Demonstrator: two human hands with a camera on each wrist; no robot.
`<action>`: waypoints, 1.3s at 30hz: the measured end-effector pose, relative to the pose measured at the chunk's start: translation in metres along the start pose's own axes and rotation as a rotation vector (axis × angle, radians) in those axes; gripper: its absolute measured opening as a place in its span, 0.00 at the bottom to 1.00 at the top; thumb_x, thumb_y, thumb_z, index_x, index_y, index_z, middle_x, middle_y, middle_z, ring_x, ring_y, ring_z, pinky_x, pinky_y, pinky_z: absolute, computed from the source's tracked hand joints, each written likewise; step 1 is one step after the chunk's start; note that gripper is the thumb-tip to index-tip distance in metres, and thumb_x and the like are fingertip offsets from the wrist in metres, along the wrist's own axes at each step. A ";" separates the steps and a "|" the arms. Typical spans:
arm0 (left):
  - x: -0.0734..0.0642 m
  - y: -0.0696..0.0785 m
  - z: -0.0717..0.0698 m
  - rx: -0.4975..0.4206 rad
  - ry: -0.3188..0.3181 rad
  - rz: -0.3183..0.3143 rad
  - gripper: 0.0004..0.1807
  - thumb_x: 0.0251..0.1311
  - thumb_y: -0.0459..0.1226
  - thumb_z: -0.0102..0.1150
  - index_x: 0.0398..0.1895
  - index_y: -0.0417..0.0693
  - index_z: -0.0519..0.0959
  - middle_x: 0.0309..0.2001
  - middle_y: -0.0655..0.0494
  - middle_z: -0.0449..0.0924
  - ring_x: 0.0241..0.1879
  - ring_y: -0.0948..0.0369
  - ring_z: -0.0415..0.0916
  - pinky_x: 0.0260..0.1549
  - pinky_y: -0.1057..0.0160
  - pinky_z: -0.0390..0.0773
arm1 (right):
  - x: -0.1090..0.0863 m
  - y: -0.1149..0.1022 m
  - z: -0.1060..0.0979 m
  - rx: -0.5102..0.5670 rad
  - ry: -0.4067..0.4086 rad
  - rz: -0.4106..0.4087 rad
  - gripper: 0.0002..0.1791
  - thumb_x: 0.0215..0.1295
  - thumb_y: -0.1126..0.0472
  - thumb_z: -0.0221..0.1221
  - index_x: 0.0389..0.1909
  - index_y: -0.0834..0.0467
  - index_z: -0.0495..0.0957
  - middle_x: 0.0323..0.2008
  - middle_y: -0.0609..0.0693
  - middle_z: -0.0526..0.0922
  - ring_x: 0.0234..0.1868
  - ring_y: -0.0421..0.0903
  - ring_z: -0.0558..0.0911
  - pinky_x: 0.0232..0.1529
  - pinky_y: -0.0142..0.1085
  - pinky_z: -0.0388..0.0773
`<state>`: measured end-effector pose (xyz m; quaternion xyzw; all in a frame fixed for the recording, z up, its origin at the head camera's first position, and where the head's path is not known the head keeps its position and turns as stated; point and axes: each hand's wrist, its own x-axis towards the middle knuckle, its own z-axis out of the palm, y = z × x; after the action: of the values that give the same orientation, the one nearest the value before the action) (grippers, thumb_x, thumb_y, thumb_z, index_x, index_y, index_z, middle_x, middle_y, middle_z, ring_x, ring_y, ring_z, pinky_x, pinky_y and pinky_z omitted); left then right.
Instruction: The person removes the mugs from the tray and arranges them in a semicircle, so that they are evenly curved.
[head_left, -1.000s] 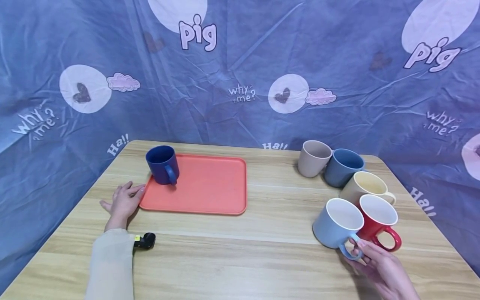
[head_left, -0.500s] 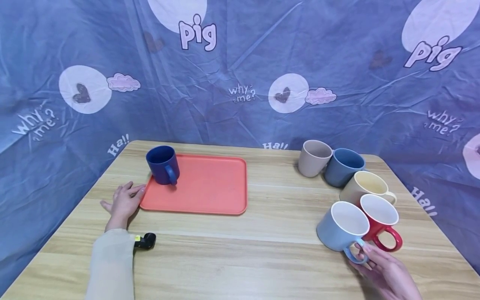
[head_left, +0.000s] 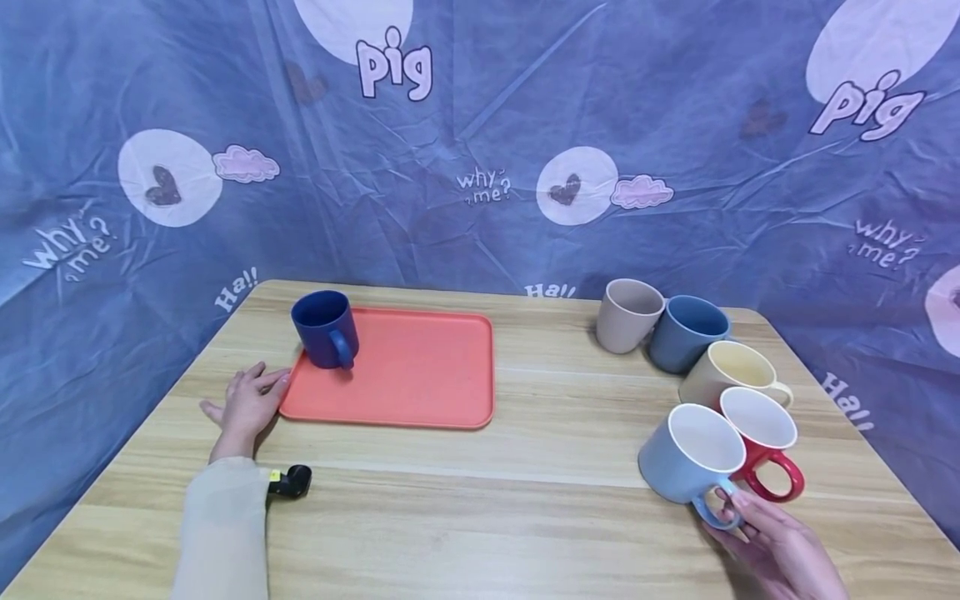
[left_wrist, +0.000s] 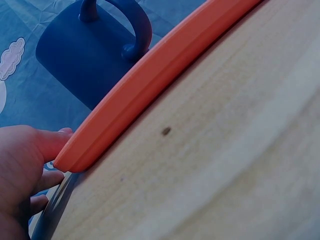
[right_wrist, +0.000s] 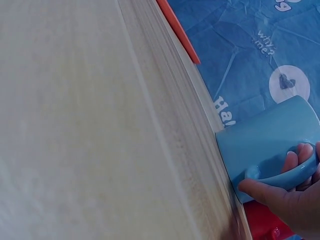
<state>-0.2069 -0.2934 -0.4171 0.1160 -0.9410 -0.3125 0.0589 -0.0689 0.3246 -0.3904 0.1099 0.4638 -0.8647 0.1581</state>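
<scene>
My right hand (head_left: 776, 533) grips the handle of a light blue mug (head_left: 686, 458) with a white inside, fingers through the loop and thumb along it in the right wrist view. This mug stands upright, close against a red mug (head_left: 757, 421). At the far left, my left hand (head_left: 251, 404) lies by the near-left edge of a coral-red tray (head_left: 420, 367), with fingertips touching its rim. A dark blue mug (head_left: 322, 329) stands on the tray's left end, its handle toward me. In the left wrist view, the thumb reaches the corner of the tray (left_wrist: 115, 115).
Behind the red mug, a cream mug (head_left: 708, 383), a slate-blue mug (head_left: 678, 342) and a grey-beige mug (head_left: 622, 321) curve toward the back edge. A black device (head_left: 292, 482) sits at the left sleeve. A blue printed cloth (head_left: 480, 233) hangs behind the wooden table (head_left: 465, 517).
The light blue mug has shifted slightly right and toward me with my right hand, sliding in front of the red mug. My left hand and the tray have stayed put.
</scene>
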 end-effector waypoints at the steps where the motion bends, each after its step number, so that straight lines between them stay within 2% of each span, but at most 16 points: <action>1: 0.000 0.000 0.000 0.002 0.001 -0.001 0.28 0.61 0.53 0.36 0.51 0.41 0.71 0.61 0.38 0.51 0.61 0.41 0.36 0.42 0.35 0.15 | 0.000 0.000 0.000 0.003 -0.007 -0.007 0.18 0.67 0.64 0.39 0.36 0.54 0.80 0.37 0.46 0.78 0.40 0.45 0.77 0.44 0.45 0.71; 6: 0.001 0.000 -0.001 0.003 -0.001 0.005 0.29 0.60 0.54 0.36 0.51 0.41 0.70 0.61 0.38 0.51 0.61 0.41 0.36 0.42 0.35 0.16 | -0.001 0.001 -0.001 -0.005 -0.006 -0.010 0.18 0.67 0.64 0.40 0.36 0.54 0.80 0.35 0.47 0.77 0.39 0.45 0.77 0.44 0.45 0.71; 10: -0.001 0.000 -0.002 0.014 -0.004 0.018 0.29 0.60 0.53 0.36 0.51 0.40 0.70 0.61 0.37 0.51 0.61 0.41 0.36 0.42 0.33 0.18 | -0.001 0.000 -0.001 -0.066 0.080 0.015 0.15 0.65 0.61 0.44 0.34 0.52 0.81 0.34 0.46 0.76 0.39 0.43 0.76 0.44 0.45 0.71; 12: -0.001 0.000 -0.002 0.017 -0.005 0.022 0.29 0.60 0.54 0.36 0.51 0.39 0.70 0.61 0.36 0.51 0.61 0.42 0.36 0.42 0.33 0.18 | -0.001 0.001 -0.003 -0.088 0.092 0.013 0.15 0.65 0.61 0.43 0.33 0.51 0.81 0.34 0.45 0.75 0.39 0.43 0.76 0.44 0.45 0.71; 17: -0.002 0.001 -0.002 0.017 -0.004 0.022 0.30 0.60 0.54 0.36 0.51 0.39 0.70 0.61 0.36 0.51 0.61 0.42 0.36 0.42 0.33 0.18 | -0.002 0.002 -0.006 -0.076 -0.009 -0.027 0.19 0.67 0.63 0.38 0.36 0.54 0.80 0.35 0.47 0.75 0.40 0.45 0.76 0.44 0.44 0.71; 23: -0.001 0.000 -0.001 -0.001 -0.008 0.001 0.29 0.60 0.54 0.35 0.52 0.40 0.70 0.61 0.37 0.50 0.61 0.41 0.35 0.42 0.34 0.16 | -0.002 0.001 -0.006 -0.051 0.034 0.008 0.17 0.66 0.62 0.41 0.35 0.52 0.81 0.35 0.46 0.77 0.39 0.45 0.77 0.44 0.45 0.71; 24: -0.001 0.000 -0.001 0.000 -0.007 0.001 0.29 0.60 0.54 0.35 0.52 0.40 0.70 0.61 0.37 0.50 0.61 0.41 0.35 0.42 0.34 0.16 | -0.002 0.000 -0.006 -0.035 0.026 0.014 0.17 0.66 0.61 0.42 0.36 0.52 0.81 0.35 0.46 0.77 0.40 0.45 0.77 0.44 0.45 0.71; 32: -0.001 -0.001 -0.001 0.020 0.000 0.044 0.30 0.60 0.55 0.35 0.51 0.39 0.70 0.61 0.36 0.51 0.61 0.41 0.36 0.42 0.33 0.18 | -0.001 0.005 -0.012 0.104 -0.273 -0.020 0.22 0.69 0.65 0.32 0.43 0.60 0.77 0.40 0.52 0.78 0.46 0.47 0.75 0.48 0.45 0.68; 37: -0.001 0.000 -0.001 0.014 -0.008 0.024 0.30 0.60 0.54 0.35 0.52 0.40 0.70 0.61 0.36 0.50 0.61 0.41 0.36 0.42 0.33 0.18 | -0.001 0.004 -0.013 0.089 -0.308 -0.043 0.23 0.69 0.66 0.30 0.44 0.60 0.77 0.43 0.51 0.78 0.46 0.46 0.75 0.47 0.41 0.69; 39: -0.001 0.000 -0.001 0.011 -0.009 0.017 0.30 0.60 0.54 0.35 0.52 0.40 0.70 0.61 0.36 0.50 0.61 0.41 0.36 0.42 0.33 0.18 | -0.002 0.003 -0.014 0.052 -0.290 -0.039 0.23 0.69 0.65 0.30 0.44 0.58 0.77 0.43 0.50 0.78 0.46 0.44 0.75 0.46 0.39 0.70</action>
<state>-0.2060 -0.2942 -0.4163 0.1071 -0.9439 -0.3073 0.0566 -0.0649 0.3351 -0.3994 -0.0212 0.4157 -0.8861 0.2040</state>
